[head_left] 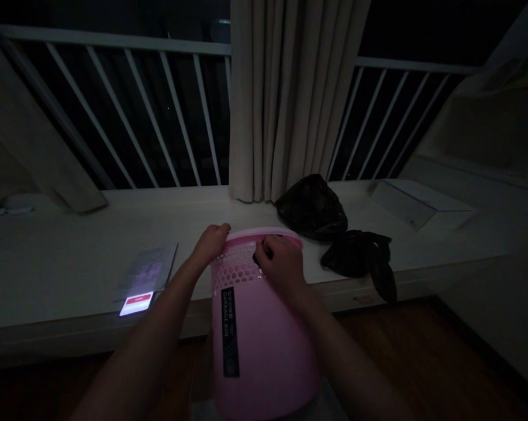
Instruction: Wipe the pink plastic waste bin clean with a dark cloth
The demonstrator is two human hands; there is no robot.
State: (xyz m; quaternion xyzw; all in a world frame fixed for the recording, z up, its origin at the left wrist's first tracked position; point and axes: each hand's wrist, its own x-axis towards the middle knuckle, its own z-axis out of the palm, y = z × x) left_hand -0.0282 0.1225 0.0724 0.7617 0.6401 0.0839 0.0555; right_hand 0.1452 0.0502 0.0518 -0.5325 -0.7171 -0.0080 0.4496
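A pink garbage bin (268, 345) with a honeycomb band of holes and a black label is tilted in front of me. My left hand (211, 242) is closed around the left side of its rim. At the front of the rim, my right hand (282, 263) is closed, its fingers curled around a small bit of dark, thin material that looks like bag plastic. Most of that bit is hidden by the fingers, and the inside of the bin hardly shows. Past the rim lies a full black plastic bag (313, 207), with a smaller knotted black bag (355, 254) beside it.
A white ledge (83, 257) runs under railed windows, with a curtain (285, 99) in the middle. On it are papers (152, 266), a lit phone (136, 303) at the front edge and a white box (421, 202). Below is a wooden floor (399, 351). The room is dim.
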